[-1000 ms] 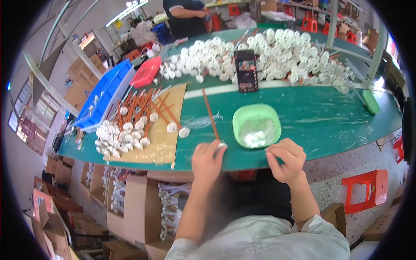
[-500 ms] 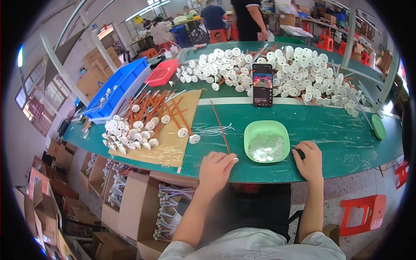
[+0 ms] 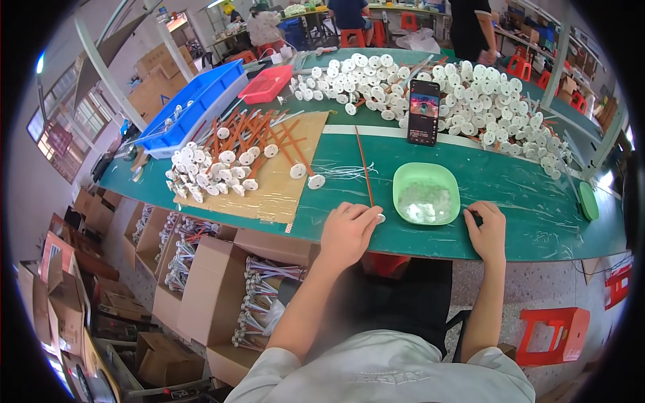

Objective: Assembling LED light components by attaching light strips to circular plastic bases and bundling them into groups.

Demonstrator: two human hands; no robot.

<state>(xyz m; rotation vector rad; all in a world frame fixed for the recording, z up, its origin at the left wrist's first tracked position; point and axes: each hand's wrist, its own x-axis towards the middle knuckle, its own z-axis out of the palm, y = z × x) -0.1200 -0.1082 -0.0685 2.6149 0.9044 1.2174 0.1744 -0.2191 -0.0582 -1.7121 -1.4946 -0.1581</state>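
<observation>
My left hand [image 3: 349, 232] rests at the table's near edge, closed round the lower end of a thin reddish-brown rod [image 3: 363, 164]. A small white round end [image 3: 381, 218] shows at its fingertips, and the rod points away across the table. To the right stands a light green square bowl [image 3: 426, 168] with clear, shiny small pieces [image 3: 424, 209] in it. My right hand [image 3: 486, 230] lies just right of the bowl, its fingers curled together on the table; what they hold, if anything, is hidden. Thin white strands [image 3: 342, 172] lie left of the rod.
Brown rods with white disc ends [image 3: 225, 158] lie on a cardboard sheet [image 3: 285, 191] at left. A large heap of white discs [image 3: 470, 101] fills the back, behind a propped phone [image 3: 423, 113]. A blue bin [image 3: 191, 104] and red tray [image 3: 265, 84] stand at back left.
The whole view has shifted, so the table sits higher in the picture. Both hands keep nearly the same pose by the bowl. A person in dark clothes at the back appears farther right.
</observation>
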